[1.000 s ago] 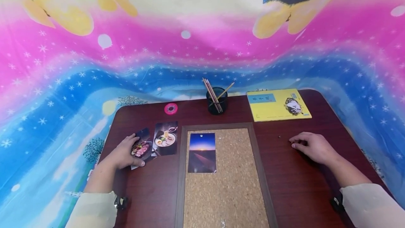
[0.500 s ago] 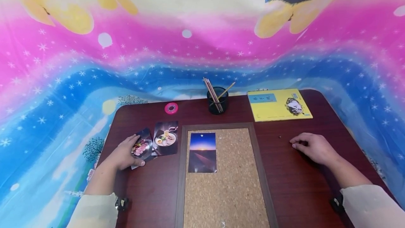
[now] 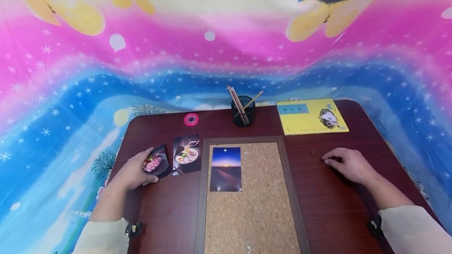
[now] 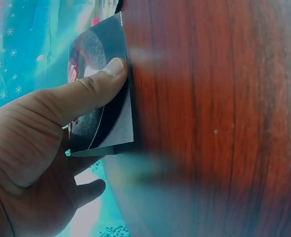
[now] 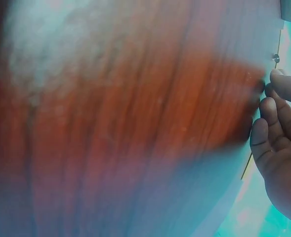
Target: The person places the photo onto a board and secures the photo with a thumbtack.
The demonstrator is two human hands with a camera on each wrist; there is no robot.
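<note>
My left hand [image 3: 132, 171] grips a photo of sliced meat [image 3: 156, 164] at the table's left side. The left wrist view shows the thumb across the face of the bent photo [image 4: 116, 111], with fingers behind it. Just right of it, a photo of a noodle bowl [image 3: 186, 155] lies on the table. My right hand [image 3: 353, 166] rests on the table's right side, fingers loosely bent, nothing seen in them. Near its fingertips lies a tiny dark pin-like piece [image 3: 312, 152]. A sunset photo [image 3: 226, 169] is on the cork board [image 3: 261, 203], with a pale pin at its top.
A black mesh pen cup [image 3: 243, 115] with several pencils stands at the back of the dark wooden table [image 3: 169, 214]. Left of it lies a pink ring-shaped item [image 3: 191, 119]; right of it, a yellow book [image 3: 312, 117]. A patterned cloth hangs behind.
My left hand has drawn the meat photo slightly left, apart from the noodle-bowl photo, which has turned a little and shifted right. My right hand has stayed nearly still.
</note>
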